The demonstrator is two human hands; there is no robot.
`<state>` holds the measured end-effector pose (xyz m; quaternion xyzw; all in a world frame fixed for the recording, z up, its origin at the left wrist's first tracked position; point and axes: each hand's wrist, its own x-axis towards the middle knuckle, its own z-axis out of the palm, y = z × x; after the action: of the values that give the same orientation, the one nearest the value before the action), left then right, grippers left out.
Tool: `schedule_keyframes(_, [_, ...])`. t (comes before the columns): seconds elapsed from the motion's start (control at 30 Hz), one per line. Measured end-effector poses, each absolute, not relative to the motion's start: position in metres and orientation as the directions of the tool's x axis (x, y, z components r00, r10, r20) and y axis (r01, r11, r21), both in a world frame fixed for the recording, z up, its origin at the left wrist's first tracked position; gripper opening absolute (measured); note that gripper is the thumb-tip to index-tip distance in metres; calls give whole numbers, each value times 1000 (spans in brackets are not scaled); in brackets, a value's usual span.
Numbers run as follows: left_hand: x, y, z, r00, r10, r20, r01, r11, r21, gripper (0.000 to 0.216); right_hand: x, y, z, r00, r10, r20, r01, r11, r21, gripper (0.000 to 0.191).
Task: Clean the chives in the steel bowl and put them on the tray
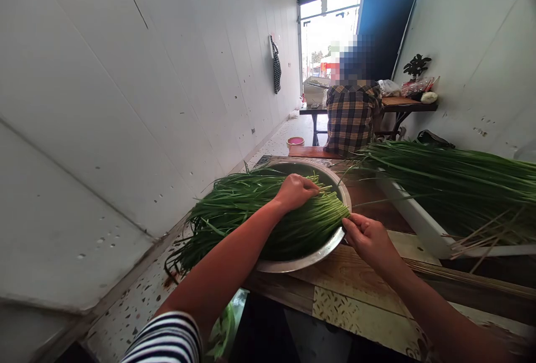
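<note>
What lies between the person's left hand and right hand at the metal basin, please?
In the head view, the stalk ends of the chive bundle lie between the left hand, resting on top, and the right hand beside the basin.

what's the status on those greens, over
Left hand curled on top of the chive bundle in the metal bowl. Right hand at its cut ends by the rim. Second pile off to the right.
</note>
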<state>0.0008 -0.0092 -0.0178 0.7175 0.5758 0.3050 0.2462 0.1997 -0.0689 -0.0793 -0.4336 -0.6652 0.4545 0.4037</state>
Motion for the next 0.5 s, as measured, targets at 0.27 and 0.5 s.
schedule_keyframes(0.27, [2,-9,-19,172,976,134,694,-216,687,23,199,-69,-77,-291,944,155,232,227,-946,34])
schedule_keyframes(0.5, [2,-9,-21,136,983,120,701,-181,689,23,199,-70,-75,-273,944,186,222,250,-942,33])
